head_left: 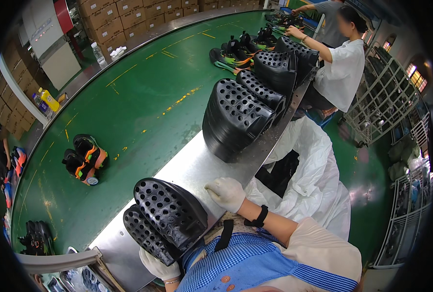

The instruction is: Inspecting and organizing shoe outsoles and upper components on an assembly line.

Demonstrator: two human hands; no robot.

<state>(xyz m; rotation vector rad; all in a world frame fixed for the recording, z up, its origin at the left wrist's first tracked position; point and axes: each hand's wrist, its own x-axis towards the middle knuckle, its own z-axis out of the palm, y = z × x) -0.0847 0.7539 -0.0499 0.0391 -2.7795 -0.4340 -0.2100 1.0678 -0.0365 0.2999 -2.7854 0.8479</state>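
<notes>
My left hand (159, 267), in a white glove, is against the lower end of a black stack of nested, shoe-shaped pieces with round holes (172, 207); the stack hides its fingers. A narrower black holed stack (147, 233) lies alongside, nearest that hand. Over the metal ledge (177, 168), my white-gloved right hand (226, 193) has its fingers curled in, with nothing visible in them. It is apart from the near stacks. Beyond it stand more tall black holed stacks (233, 114) along the same ledge.
A green conveyor belt (143, 107) curves past the ledge, carrying a pair of black-and-orange shoes (85, 158) and more shoes (231, 53) farther off. A white plastic bag (318, 175) lines a container at my right. Co-workers (343, 63) are at the far right, near wire racks (382, 92).
</notes>
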